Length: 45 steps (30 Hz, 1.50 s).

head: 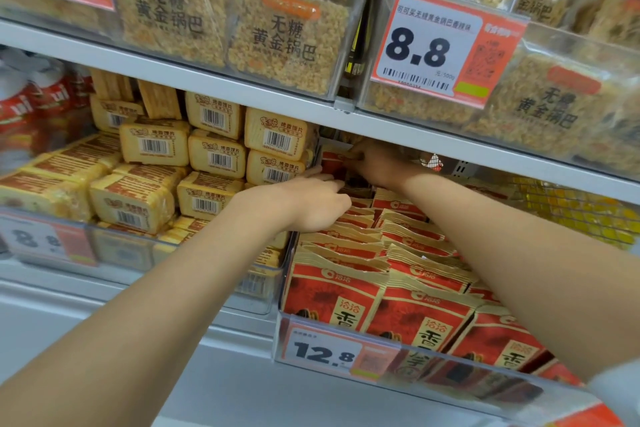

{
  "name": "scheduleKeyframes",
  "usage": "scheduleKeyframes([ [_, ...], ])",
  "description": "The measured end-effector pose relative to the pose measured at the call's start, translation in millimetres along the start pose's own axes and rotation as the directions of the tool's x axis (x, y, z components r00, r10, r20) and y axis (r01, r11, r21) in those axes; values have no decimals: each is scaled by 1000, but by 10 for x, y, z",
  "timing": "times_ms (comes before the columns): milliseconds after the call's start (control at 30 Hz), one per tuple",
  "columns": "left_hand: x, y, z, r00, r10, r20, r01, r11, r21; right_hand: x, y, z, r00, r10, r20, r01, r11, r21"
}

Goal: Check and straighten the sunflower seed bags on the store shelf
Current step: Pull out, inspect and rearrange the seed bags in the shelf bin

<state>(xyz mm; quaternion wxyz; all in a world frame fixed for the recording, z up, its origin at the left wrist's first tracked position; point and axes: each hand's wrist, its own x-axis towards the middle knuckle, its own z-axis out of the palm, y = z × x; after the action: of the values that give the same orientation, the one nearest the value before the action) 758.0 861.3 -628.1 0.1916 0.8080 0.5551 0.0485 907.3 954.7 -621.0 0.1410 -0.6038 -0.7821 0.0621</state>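
Observation:
Red and cream sunflower seed bags (388, 291) stand in rows inside a clear bin (346, 354) on the middle shelf, tops leaning back. Both my arms reach deep to the back of the bin. My left hand (317, 203) lies on the tops of the rear bags on the left side, fingers bent over them. My right hand (372, 163) is further back under the shelf above and pinches the top edge of a rear red bag (334, 163). The fingertips of both hands are partly hidden in shadow.
Yellow toast-slice packs (207, 156) are stacked in the bin to the left. Rice crust bags (287, 31) fill the upper shelf (242, 94), which hangs low over my hands. Price tags read 12.8 (323, 354) and 8.8 (429, 48). Yellow netted goods (571, 215) lie at right.

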Motion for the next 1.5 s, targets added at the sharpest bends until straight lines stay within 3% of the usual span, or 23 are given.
scheduleKeyframes([
  [133,-7,1,-2,1000,0,3,0,1000,-11,-220,-67,-160,992,-1,-129,8,999,54],
  [233,-17,-4,-11,1000,-4,-7,4,999,-42,-461,-89,-235,998,-18,-57,16,1000,-26],
  [333,-18,-17,-22,1000,6,-4,-6,998,-63,-741,-88,-266,992,-112,-66,113,994,10],
  [567,-107,-8,-44,997,15,-78,-43,928,-371,-1207,-95,-427,949,-261,-176,274,960,55],
  [633,-197,-9,-83,986,-16,-168,-66,880,-470,-1305,-92,-446,932,-291,-215,314,946,82],
  [800,-365,-25,-124,839,-144,-525,-182,835,-520,-1460,-189,-467,849,-350,-396,402,914,52],
  [867,-440,33,-143,825,-177,-537,-209,788,-579,-1512,-253,-520,825,-375,-423,424,905,24],
  [967,-573,123,-219,860,-124,-496,-257,734,-629,-1596,-324,-614,755,-419,-504,465,884,-38],
  [1100,-782,236,-342,867,-30,-497,-336,703,-627,-1691,-457,-803,695,-340,-633,515,850,110],
  [1233,-917,341,-437,840,-48,-541,-396,628,-670,-1730,-621,-986,749,-81,-658,476,757,448],
  [1333,-953,404,-421,846,-78,-527,-396,569,-720,-1708,-649,-950,863,98,-496,360,568,740],
  [1500,-1019,462,-283,907,-72,-414,-314,538,-782,-1754,-584,-732,945,156,-289,204,412,888],
])
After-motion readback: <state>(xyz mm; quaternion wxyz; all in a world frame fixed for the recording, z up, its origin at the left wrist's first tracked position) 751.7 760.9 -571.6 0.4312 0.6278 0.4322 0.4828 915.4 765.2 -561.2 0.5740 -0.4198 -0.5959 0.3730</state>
